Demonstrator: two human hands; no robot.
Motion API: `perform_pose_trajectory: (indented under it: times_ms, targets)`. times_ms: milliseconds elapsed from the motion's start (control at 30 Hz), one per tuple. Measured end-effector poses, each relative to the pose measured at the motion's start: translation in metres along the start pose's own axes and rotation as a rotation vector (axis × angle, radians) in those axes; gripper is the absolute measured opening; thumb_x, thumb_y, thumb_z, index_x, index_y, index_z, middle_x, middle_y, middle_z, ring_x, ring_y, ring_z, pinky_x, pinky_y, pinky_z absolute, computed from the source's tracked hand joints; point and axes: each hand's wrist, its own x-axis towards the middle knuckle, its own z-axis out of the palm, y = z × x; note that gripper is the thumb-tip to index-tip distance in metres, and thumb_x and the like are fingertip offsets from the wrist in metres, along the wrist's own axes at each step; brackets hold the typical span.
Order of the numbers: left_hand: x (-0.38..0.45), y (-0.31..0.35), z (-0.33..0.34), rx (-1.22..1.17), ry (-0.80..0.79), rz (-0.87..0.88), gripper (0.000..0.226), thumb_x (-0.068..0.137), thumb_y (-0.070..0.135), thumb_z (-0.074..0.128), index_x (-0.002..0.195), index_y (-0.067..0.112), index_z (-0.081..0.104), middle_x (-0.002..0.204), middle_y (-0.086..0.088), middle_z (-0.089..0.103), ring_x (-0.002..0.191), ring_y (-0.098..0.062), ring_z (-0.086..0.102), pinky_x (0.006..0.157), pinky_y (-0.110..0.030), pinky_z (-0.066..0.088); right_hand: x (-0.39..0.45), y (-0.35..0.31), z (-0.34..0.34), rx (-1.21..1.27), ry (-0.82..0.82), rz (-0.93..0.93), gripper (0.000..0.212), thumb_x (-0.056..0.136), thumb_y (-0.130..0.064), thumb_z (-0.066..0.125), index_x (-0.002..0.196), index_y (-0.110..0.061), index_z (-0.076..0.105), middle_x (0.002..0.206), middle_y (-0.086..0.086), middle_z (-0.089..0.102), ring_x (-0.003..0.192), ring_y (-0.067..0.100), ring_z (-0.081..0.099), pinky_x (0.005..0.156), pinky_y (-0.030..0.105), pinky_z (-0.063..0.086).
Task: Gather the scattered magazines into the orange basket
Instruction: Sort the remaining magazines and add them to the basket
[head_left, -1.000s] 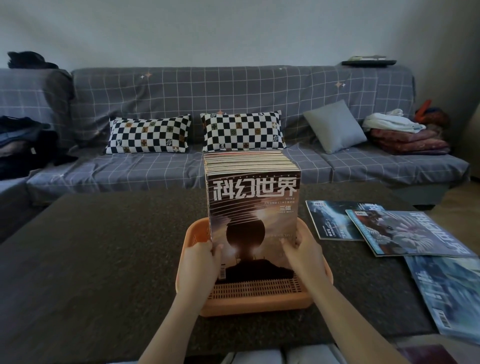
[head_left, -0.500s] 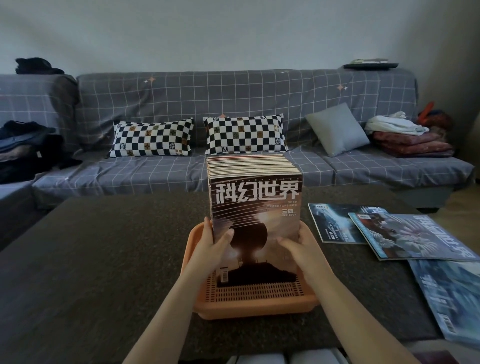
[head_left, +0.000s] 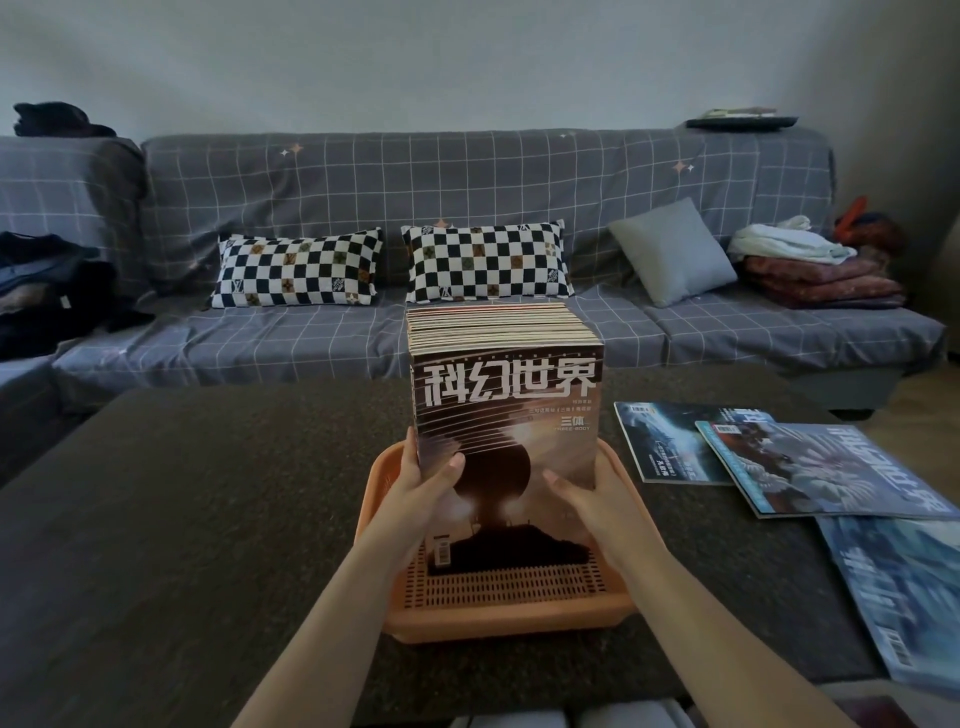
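Dark table (head_left: 208, 519), grey sofa (head_left: 467, 208), perhaps dim

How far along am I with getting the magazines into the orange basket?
Mostly done: a thick stack of magazines stands upright in the orange basket. In hand: your left hand and right hand grip that stack at its sides. Left: three loose magazines on the table to the right, at and.

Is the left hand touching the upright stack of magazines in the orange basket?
Touching. In the head view the left hand grips the left edge of the magazine stack, its thumb lying across the front cover.
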Motion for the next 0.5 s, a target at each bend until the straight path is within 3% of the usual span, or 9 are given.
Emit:
perform_pose_trajectory:
  times_ms: [233, 367, 500]
  targets:
    - [0.0000, -0.0014, -0.0006, 0.022, 0.034, 0.022, 0.096, 0.069, 0.044, 0.072, 0.149, 0.041, 0.019, 0.140, 0.007, 0.051, 0.130, -0.018, 0.047, 0.110, -0.047, 0.036, 0.0000, 0.0021, -0.0019, -0.036, -0.054, 0.012, 0.073, 0.080, -0.030, 0.071, 0.142, -0.032, 0.033, 0.137, -0.004, 0.051, 0.128, 0.020, 0.045, 0.108, 0.048, 0.035]
    - [-0.0009, 0.0011, 0.0022, 0.036, 0.054, 0.003, 0.100, 0.068, 0.046, 0.072, 0.150, 0.042, 0.015, 0.141, 0.007, 0.049, 0.129, -0.017, 0.046, 0.106, -0.039, 0.040, 0.0004, 0.0016, -0.0018, -0.045, -0.055, 0.025, 0.077, 0.079, -0.032, 0.073, 0.143, -0.031, 0.031, 0.138, -0.004, 0.050, 0.128, 0.021, 0.044, 0.108, 0.047, 0.035]
    - [-0.0041, 0.0048, 0.0039, 0.074, 0.048, -0.005, 0.099, 0.071, 0.050, 0.070, 0.150, 0.044, 0.011, 0.146, 0.008, 0.044, 0.134, -0.017, 0.041, 0.114, -0.045, 0.031, 0.0010, 0.0010, -0.0023, -0.044, -0.057, 0.047, 0.077, 0.078, -0.031, 0.073, 0.143, -0.031, 0.031, 0.138, -0.006, 0.049, 0.128, 0.020, 0.043, 0.106, 0.042, 0.036]
